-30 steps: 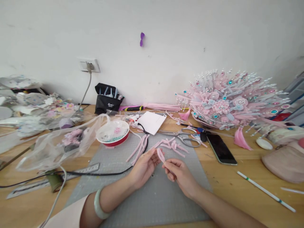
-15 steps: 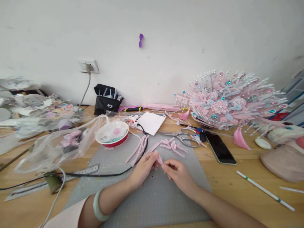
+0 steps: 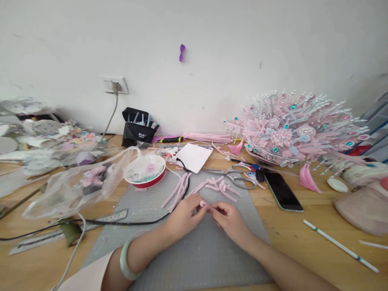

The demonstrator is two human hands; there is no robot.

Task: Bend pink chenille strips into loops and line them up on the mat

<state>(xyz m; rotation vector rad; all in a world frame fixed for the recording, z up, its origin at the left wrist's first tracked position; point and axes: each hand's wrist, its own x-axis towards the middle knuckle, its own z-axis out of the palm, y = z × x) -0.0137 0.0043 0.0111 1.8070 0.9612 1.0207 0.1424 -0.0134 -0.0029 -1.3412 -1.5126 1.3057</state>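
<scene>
Over the grey cutting mat (image 3: 182, 258), my left hand (image 3: 188, 215) is closed on a small pink pipe cleaner piece (image 3: 202, 203), whose curled end shows above the fingers. My right hand (image 3: 226, 217) pinches at the same piece, fingertips against those of the left; its far end is hidden between them. Just beyond the hands lie knotted pink pipe cleaners (image 3: 222, 186) and, to their left, a bunch of straight pink pipe cleaners (image 3: 178, 190). A pale green bangle circles my left wrist.
Scissors (image 3: 242, 182), a phone (image 3: 282, 190) and a white-and-green stick (image 3: 339, 245) lie to the right. Behind them stands a jewelled pink headdress (image 3: 281, 133). On the left are a red-and-white bowl (image 3: 154, 182), a plastic bag (image 3: 63, 194), a black cable (image 3: 133, 222) and a steel ruler (image 3: 112, 217).
The pink piece stretched between my hands before; now it is curled up at my left fingertips. My left hand has rolled over slightly, and both hands have come together.
</scene>
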